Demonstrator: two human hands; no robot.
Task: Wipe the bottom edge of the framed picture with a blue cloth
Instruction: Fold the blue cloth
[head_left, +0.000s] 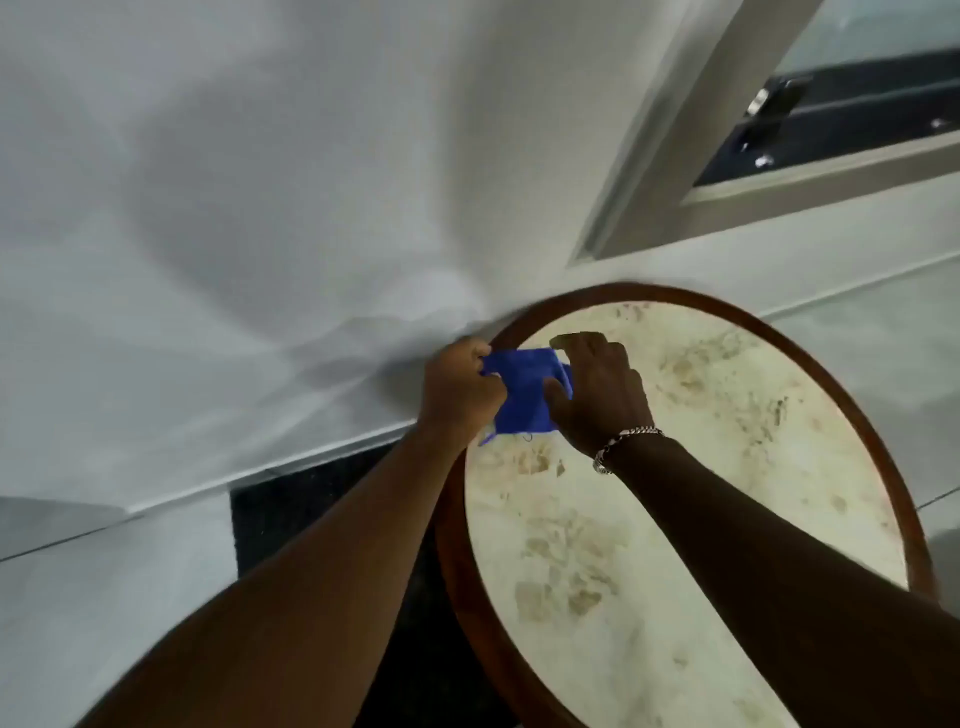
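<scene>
A small blue cloth (522, 395) is held between both hands just above the far left rim of a round table. My left hand (457, 387) pinches the cloth's left edge. My right hand (597, 389), with a silver bracelet on its wrist, grips the cloth's right side, its fingers curled over the top. Part of the cloth hangs down below the hands. No framed picture shows in the head view.
The round table (857, 395) has a brown wooden rim and a pale marbled top. A white wall fills the left and top. A window with a pale frame (691, 130) and dark hardware sits at the upper right. Dark floor (291, 514) lies below the wall, left of the table.
</scene>
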